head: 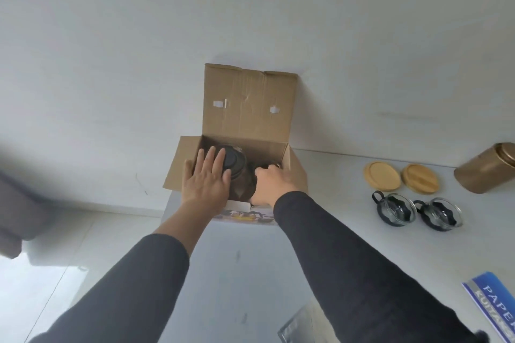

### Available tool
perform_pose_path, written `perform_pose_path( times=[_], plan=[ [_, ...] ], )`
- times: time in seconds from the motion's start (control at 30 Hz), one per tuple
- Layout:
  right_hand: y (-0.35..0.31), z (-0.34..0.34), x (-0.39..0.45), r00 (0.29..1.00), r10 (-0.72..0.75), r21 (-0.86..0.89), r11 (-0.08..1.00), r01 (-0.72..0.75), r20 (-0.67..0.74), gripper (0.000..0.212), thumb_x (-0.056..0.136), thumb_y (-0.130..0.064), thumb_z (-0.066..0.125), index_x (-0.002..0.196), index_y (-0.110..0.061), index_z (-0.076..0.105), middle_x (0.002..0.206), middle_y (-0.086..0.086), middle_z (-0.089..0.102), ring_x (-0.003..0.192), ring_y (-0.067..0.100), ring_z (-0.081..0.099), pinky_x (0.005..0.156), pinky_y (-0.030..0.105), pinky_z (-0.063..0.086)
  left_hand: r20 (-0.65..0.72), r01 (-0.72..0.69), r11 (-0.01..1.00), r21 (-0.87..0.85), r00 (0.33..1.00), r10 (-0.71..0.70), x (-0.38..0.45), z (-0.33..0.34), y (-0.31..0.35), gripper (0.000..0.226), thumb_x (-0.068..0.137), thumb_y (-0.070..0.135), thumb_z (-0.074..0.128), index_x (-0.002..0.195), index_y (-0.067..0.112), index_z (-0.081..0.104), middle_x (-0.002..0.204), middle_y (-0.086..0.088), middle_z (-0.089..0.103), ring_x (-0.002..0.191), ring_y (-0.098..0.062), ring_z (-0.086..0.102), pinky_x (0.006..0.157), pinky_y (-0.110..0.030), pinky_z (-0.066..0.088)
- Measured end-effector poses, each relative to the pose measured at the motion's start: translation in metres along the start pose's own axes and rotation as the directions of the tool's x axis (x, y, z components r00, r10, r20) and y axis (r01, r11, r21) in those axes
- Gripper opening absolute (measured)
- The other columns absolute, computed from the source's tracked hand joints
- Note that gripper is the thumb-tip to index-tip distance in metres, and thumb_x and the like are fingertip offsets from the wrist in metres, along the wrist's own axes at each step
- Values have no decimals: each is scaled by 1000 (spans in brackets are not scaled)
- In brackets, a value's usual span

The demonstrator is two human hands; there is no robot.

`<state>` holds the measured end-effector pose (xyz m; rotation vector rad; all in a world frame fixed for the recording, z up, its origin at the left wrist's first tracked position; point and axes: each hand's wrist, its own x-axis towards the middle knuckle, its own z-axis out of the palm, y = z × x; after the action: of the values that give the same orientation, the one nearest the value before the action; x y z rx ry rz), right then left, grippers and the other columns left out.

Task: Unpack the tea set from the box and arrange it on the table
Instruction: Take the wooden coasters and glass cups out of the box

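An open cardboard box [248,103] stands at the table's left end against the wall, its lid flap upright. Inside lies a dark glass teapot [237,172] with a black lid. My left hand [206,178] rests flat on the teapot's left side, fingers straight. My right hand [274,182] reaches into the box's right part, its fingers curled round something dark that I cannot make out. Two glass cups with black holders [391,207] [441,213] stand on the table to the right, behind them two round wooden coasters [381,174] [420,178].
A bronze metal canister [485,168] lies tilted at the far right near the wall. A blue printed packet [493,303] sits at the table's front right edge. Left of the table is pale floor and a grey furniture edge [16,214].
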<state>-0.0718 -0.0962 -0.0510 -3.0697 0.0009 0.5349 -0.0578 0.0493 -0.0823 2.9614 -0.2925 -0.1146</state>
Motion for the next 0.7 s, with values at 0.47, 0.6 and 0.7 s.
perform_pose_path(
  times=[0.47, 0.6, 0.7],
  plan=[
    [-16, 9, 9, 977, 210, 29, 977, -211, 33, 55, 83, -20, 64, 130, -10, 38, 121, 14, 58, 109, 31, 58, 89, 36, 50, 18, 15, 1000, 7, 1000, -15, 0, 2, -1, 56, 99, 42, 6, 150, 26, -10, 160, 2, -9, 148, -20, -10, 119, -44, -5],
    [-8, -4, -3, 991, 133, 103, 986, -135, 20, 61, 79, -31, 69, 128, -9, 41, 120, 15, 55, 111, 31, 53, 89, 36, 47, 3, 9, 1000, 6, 1000, -9, -1, 2, -1, 56, 99, 42, 6, 150, 26, -9, 160, 2, -8, 148, -21, -9, 119, -44, -3],
    [-1, -12, -12, 994, 98, 145, 985, -91, -44, 67, 71, -42, 74, 122, -11, 43, 114, 13, 53, 105, 29, 52, 80, 34, 47, 1, 5, 1000, 0, 1000, -5, -1, 1, -1, 55, 99, 41, 6, 151, 26, -7, 160, 2, -6, 148, -21, -7, 119, -44, -1]
  ],
)
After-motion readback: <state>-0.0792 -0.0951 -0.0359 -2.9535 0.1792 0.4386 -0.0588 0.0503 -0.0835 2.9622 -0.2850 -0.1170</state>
